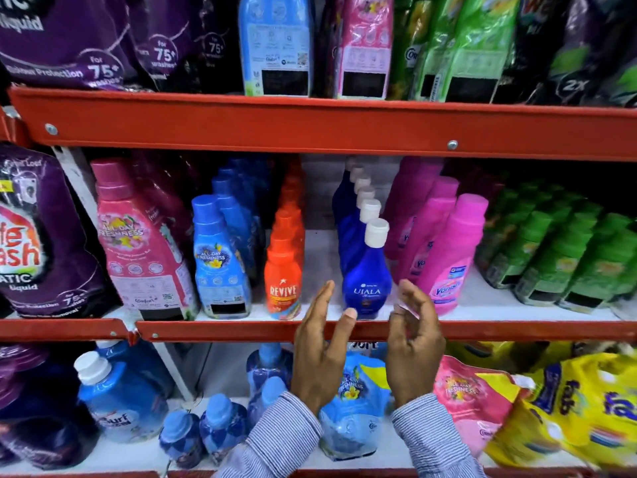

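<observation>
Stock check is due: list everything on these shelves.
Ujala bottles: one row, blue, middle shelf centre
Revive bottles: one row, orange, left of Ujala
Vanish bottles: two rows, pink, right of Ujala
Comfort bottles: two rows, pink, blue, middle shelf left
Green bottles: several rows, green, middle shelf right
Pouches: many, purple, blue, pink, green, top shelf
Jugs: two, blue, bottom shelf left
Bags: several, yellow, bottom shelf right
Left hand: one, striped sleeve, left of front Ujala bottle
Right hand: one, striped sleeve, right of it
</observation>
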### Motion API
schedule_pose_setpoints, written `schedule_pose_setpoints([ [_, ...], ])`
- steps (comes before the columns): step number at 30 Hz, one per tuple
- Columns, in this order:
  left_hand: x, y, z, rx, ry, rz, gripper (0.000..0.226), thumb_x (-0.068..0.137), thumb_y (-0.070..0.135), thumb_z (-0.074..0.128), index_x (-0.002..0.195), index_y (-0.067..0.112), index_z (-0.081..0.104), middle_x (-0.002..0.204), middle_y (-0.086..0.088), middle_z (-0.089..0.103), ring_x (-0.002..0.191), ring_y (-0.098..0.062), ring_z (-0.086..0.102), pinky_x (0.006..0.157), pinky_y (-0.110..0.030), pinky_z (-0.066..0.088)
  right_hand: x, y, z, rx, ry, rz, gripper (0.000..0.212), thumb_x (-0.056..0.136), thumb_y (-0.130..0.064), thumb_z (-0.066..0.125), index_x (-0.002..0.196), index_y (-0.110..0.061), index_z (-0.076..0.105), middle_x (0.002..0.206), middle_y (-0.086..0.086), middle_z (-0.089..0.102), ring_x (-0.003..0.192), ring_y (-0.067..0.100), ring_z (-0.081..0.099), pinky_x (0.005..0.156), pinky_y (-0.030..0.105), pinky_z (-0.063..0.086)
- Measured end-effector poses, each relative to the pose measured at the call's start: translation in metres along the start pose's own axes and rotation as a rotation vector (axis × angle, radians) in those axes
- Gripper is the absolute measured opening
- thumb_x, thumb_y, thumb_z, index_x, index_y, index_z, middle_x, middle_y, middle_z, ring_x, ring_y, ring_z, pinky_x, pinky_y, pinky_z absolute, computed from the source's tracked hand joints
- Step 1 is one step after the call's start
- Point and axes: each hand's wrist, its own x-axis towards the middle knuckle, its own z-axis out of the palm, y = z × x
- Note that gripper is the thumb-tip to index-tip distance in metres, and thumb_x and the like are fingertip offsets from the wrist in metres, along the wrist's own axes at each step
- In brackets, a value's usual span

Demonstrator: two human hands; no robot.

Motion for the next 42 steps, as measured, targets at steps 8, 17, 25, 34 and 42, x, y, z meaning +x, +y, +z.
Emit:
schedule_pose_setpoints([
  [8, 0.009, 0.016, 0.021, -0.072, -0.054, -0.118, 0.076, 0.086, 0.061, 0.049, 0.153, 0.026, 0.045, 0.157, 0.013, 0.048, 0.123, 0.031, 0.041, 0.109, -0.002, 0.029, 0.023, 0.02, -0.003, -0.082, -0.331, 0.153, 0.069, 0.079, -0.042, 0.043, 0.145, -0.021, 0.044, 0.147, -0.002, 0.052, 0.134, 0.008, 0.05, 0.115, 0.045, 0.039],
  [17, 0.01, 0.014, 0.027, -0.083, -0.044, -0.088, 0.072, 0.089, 0.052, 0.051, 0.152, 0.017, 0.046, 0.15, 0.012, 0.054, 0.125, 0.026, 0.047, 0.098, 0.006, 0.033, 0.03, 0.02, -0.01, -0.03, -0.356, 0.164, 0.063, 0.082, -0.028, 0.044, 0.144, -0.021, 0.046, 0.141, -0.008, 0.056, 0.125, 0.0, 0.055, 0.111, 0.038, 0.043],
  [25, 0.011, 0.012, 0.03, -0.102, -0.037, -0.051, 0.065, 0.093, 0.046, 0.047, 0.15, 0.016, 0.049, 0.147, 0.013, 0.058, 0.126, 0.023, 0.049, 0.097, 0.006, 0.034, 0.032, 0.016, -0.014, -0.033, -0.375, 0.163, 0.061, 0.083, -0.023, 0.043, 0.144, -0.019, 0.046, 0.114, -0.035, 0.056, 0.103, -0.015, 0.059, 0.1, 0.026, 0.046],
  [34, 0.007, 0.01, 0.034, -0.126, 0.01, -0.023, 0.071, 0.088, 0.056, 0.052, 0.15, 0.021, 0.049, 0.153, 0.012, 0.052, 0.133, 0.018, 0.045, 0.112, -0.005, 0.035, 0.031, 0.018, -0.019, -0.079, -0.385, 0.12, 0.061, 0.083, -0.029, 0.047, 0.144, -0.021, 0.046, 0.124, -0.026, 0.061, 0.109, 0.006, 0.066, 0.101, 0.033, 0.05],
  [42, -0.006, 0.018, 0.064, 0.045, 0.147, 0.294, 0.047, 0.093, 0.042, 0.052, 0.132, 0.02, 0.067, 0.134, 0.009, 0.068, 0.131, -0.011, 0.06, 0.11, -0.025, 0.045, 0.047, 0.017, -0.072, 0.073, 0.123, 0.002, 0.026, 0.081, -0.018, 0.05, 0.089, -0.028, 0.072, 0.079, -0.007, 0.076, 0.077, 0.014, 0.072, 0.075, 0.028, 0.057],
])
